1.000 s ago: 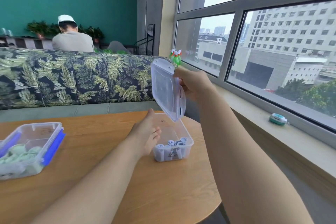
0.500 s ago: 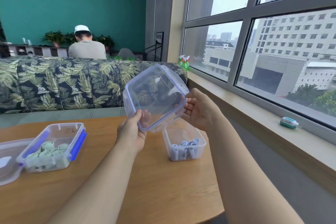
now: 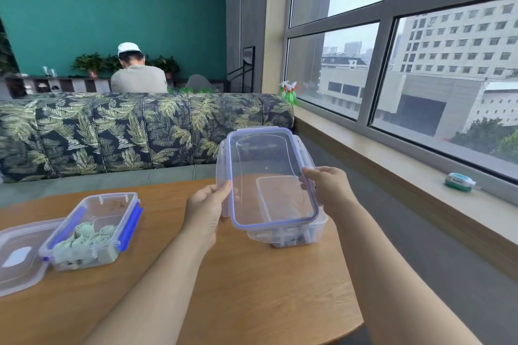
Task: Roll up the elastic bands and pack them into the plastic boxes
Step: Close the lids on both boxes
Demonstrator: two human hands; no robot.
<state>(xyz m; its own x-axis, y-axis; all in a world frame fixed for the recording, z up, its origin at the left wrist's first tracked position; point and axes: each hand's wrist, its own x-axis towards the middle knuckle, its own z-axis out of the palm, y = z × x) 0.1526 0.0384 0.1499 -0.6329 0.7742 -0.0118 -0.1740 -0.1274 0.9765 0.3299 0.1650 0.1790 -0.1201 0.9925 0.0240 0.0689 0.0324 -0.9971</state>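
Note:
A clear lid (image 3: 269,173) with a purple seal is held tilted above a small clear plastic box (image 3: 297,235) on the round wooden table (image 3: 252,294). My left hand (image 3: 206,209) grips the lid's left edge and my right hand (image 3: 326,189) grips its right edge. White and grey rolled bands lie in that box, mostly hidden behind the lid. At the left stands a second open box (image 3: 92,230) with blue clips, holding several pale green rolled bands (image 3: 87,235); its lid (image 3: 19,255) lies beside it.
A leaf-patterned sofa (image 3: 126,131) runs behind the table, with a person in a white cap (image 3: 137,73) seated beyond it. The window sill on the right carries green spray bottles (image 3: 288,92) and a small teal device (image 3: 458,181). The table edge falls away at the right.
The lid has come down from upright in my right hand alone to a tilted pose over the small box, with both hands now holding its sides. The camera view has shifted right.

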